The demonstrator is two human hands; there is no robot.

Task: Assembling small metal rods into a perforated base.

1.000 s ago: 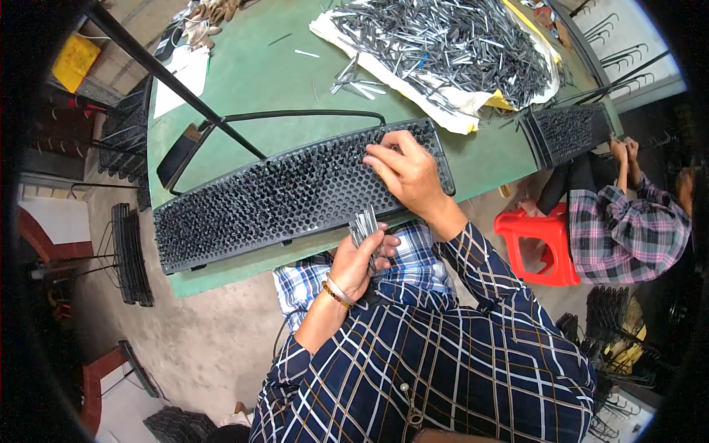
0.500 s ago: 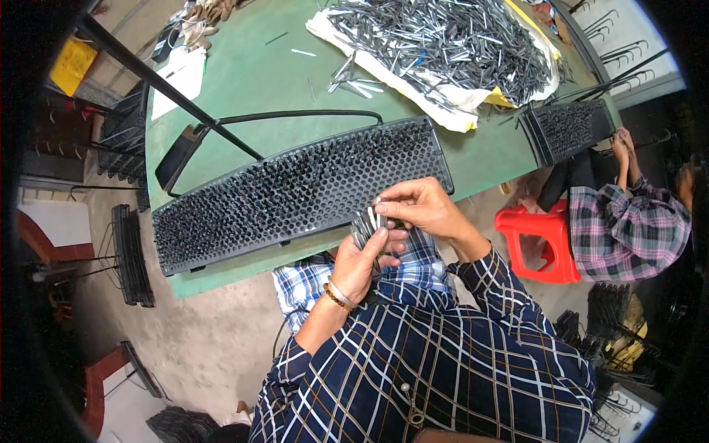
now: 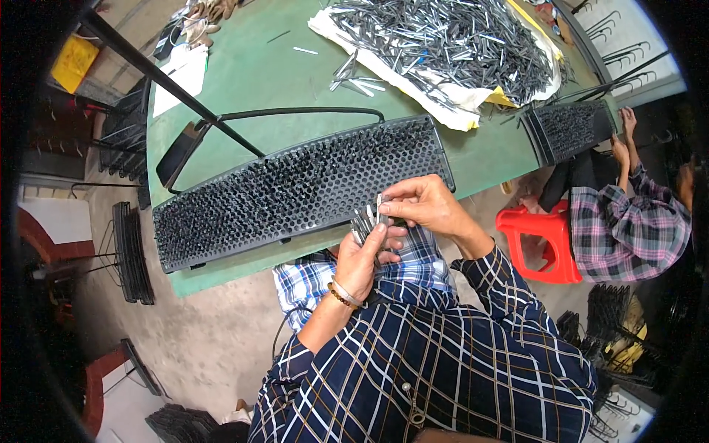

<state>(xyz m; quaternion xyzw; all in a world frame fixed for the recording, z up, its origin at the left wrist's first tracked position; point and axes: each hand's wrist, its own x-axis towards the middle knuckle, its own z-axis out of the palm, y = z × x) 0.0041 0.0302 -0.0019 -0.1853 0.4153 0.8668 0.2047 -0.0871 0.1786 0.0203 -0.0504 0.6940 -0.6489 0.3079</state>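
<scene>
My left hand is closed around a bundle of thin dark and silvery strips. Just above it, my right hand pinches one narrow strip by thumb and fingertips, at the top of the bundle. Both hands are in front of a long black rack full of small round holes. Many dark pieces stand in its left and far parts, while bare holes show toward its right near side. The inner fingers of my left hand are partly hidden behind the strips.
On the green table, a large heap of strips lies on a white sack. A black bar slants over the rack's left side. At right, a person in a plaid shirt works at another rack, beside a red stool.
My right hand's fingertips have shifted slightly at the bundle, with the pinched strip now more upright. The other person's hands have moved apart, one reaching farther up.
</scene>
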